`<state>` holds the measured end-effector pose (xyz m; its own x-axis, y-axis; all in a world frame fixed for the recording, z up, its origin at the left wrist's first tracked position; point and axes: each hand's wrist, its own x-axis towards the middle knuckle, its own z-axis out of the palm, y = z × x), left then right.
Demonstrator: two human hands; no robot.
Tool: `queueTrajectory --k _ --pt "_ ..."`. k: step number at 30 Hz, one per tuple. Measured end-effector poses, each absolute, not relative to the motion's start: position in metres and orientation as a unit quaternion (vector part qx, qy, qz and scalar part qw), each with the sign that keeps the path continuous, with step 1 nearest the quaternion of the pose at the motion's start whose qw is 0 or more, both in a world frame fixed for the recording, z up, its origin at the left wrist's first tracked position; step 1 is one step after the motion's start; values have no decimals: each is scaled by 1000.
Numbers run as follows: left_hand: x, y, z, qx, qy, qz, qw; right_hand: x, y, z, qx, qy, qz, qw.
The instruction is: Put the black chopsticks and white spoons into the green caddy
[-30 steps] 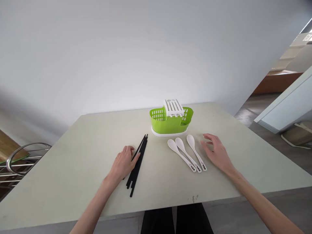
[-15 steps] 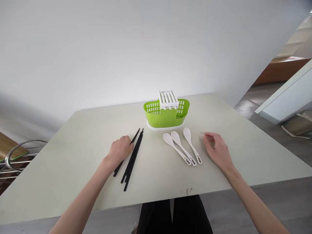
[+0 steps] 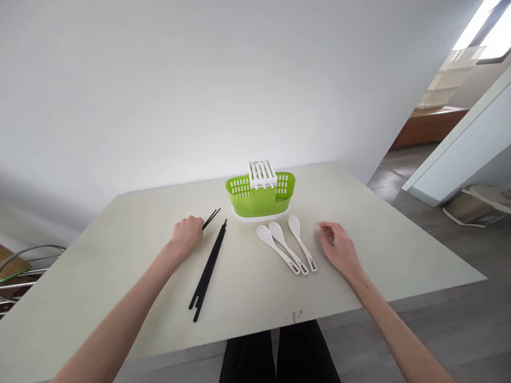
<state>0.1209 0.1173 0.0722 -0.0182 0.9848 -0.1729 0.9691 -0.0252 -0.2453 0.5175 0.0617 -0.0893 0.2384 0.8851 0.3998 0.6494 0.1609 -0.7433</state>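
My left hand (image 3: 187, 234) is closed around a pair of black chopsticks (image 3: 211, 218), whose thin tips stick out past the fingers toward the basket. Just to its right, several more black chopsticks (image 3: 208, 270) lie in a slanted bundle on the table. Three white spoons (image 3: 300, 243) lie bowls-away in the middle, two of them touching. To their right rests my right hand (image 3: 338, 247), fingers loosely bent with a gap to the thumb, and I see nothing clear in it. A faint pale spot lies at its fingertips.
Behind the spoons stands a green slotted basket (image 3: 259, 206) with a white base and a white slatted rack (image 3: 262, 174) across its top. The pale table (image 3: 159, 213) meets the wall at the back. A metal rack (image 3: 32, 271) stands beyond the left edge.
My left hand has lifted chopsticks away from the others and moved slightly left of the bundle. The view has shifted a little; my right hand keeps its place beside the spoons.
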Motion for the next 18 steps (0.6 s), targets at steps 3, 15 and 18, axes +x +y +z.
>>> queueTrajectory --k 3,15,18 --pt "121 121 82 -708 -698 106 34 517 62 -90 -635 -604 132 463" --pt "168 74 131 -592 -488 -509 -391 433 19 6 -489 -619 356 501" --pt "185 67 122 -526 -462 -558 -446 391 11 31 -358 -565 565 484"
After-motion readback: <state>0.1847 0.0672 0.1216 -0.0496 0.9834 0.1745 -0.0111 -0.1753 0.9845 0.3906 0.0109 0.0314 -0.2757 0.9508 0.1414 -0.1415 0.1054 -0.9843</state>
